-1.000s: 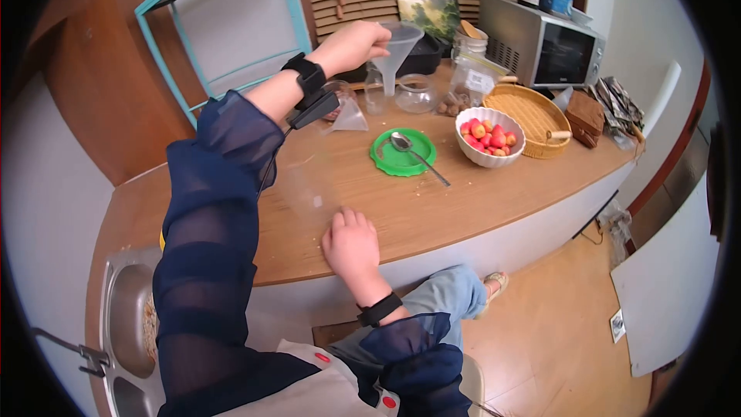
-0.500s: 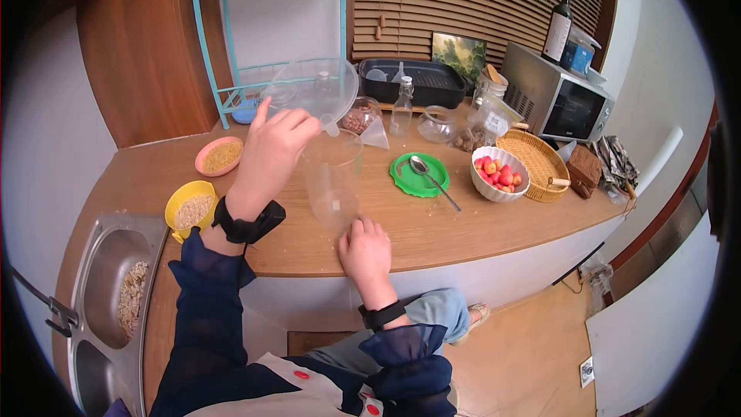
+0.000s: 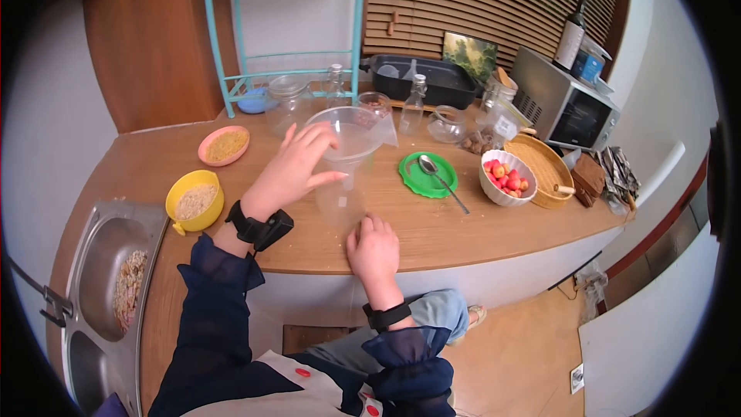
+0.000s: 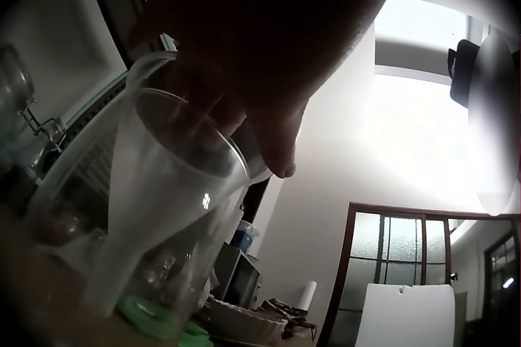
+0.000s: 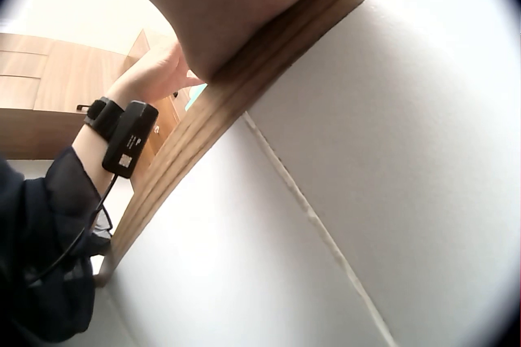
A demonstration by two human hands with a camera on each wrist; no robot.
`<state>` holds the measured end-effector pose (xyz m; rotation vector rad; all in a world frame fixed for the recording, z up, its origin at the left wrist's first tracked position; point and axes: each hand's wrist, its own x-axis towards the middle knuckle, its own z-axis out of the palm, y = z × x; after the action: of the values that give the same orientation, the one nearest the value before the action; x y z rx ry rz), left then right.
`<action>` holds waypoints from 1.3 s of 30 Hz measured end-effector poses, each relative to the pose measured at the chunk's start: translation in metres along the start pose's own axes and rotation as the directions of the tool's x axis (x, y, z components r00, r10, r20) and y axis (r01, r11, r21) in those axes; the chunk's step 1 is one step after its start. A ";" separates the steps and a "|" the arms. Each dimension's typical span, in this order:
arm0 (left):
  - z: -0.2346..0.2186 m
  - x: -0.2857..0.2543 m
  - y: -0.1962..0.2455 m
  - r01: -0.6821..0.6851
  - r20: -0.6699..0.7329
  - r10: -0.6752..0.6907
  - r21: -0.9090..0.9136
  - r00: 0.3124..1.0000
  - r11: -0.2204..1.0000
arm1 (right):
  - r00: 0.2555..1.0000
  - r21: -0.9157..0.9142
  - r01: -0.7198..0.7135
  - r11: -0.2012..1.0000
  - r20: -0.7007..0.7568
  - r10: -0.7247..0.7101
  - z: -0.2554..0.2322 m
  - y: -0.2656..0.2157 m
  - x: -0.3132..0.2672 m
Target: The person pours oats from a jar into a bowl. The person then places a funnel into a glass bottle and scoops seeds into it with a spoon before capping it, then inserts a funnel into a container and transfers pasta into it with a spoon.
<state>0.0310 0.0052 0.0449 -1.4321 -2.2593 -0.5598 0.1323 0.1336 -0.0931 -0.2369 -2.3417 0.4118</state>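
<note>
A large translucent plastic funnel [image 3: 345, 139] sits with its wide mouth up and its spout down inside a tall clear container [image 3: 333, 205] on the counter. My left hand [image 3: 292, 164] is at the funnel's near left rim, with its thumb stretched out and fingers spread. In the left wrist view, the funnel [image 4: 151, 188] shows below the dark underside of the hand. My right hand [image 3: 373, 247] rests on the counter's front edge beside the container's base, fingers loosely bent and holding nothing.
To the left are a yellow bowl [image 3: 195, 202] of flakes, a pink bowl [image 3: 224, 147] and a sink [image 3: 96, 262]. A green lid [image 3: 417, 179] with a spoon [image 3: 444, 181] and a white bowl [image 3: 494, 189] of red fruit lie right. Glass bottles, including one swing-top bottle [image 3: 413, 108], stand behind.
My left hand has brought the funnel from the back of the counter toward me and down into the tall container, and its fingers have spread. My right hand has stayed at the edge.
</note>
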 end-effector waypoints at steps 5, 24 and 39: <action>-0.001 -0.031 0.007 0.094 -0.283 -0.084 0.024 0.955 0.995 | 0.985 -0.045 -0.067 0.997 0.154 0.073 -0.009 -0.006 0.005; 0.019 -0.167 -0.029 0.787 -0.354 -0.715 0.409 0.603 0.462 | 1.000 -0.005 0.010 1.000 -0.001 -0.010 -0.003 -0.001 0.000; 0.038 -0.159 -0.035 0.750 -0.520 -0.554 0.324 0.650 0.576 | 1.000 0.017 0.007 1.000 0.008 -0.007 -0.005 -0.003 0.001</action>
<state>0.0562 -0.1075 -0.0761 -0.1294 -2.3212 -0.3294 0.1349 0.1327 -0.0879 -0.2187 -2.3458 0.4300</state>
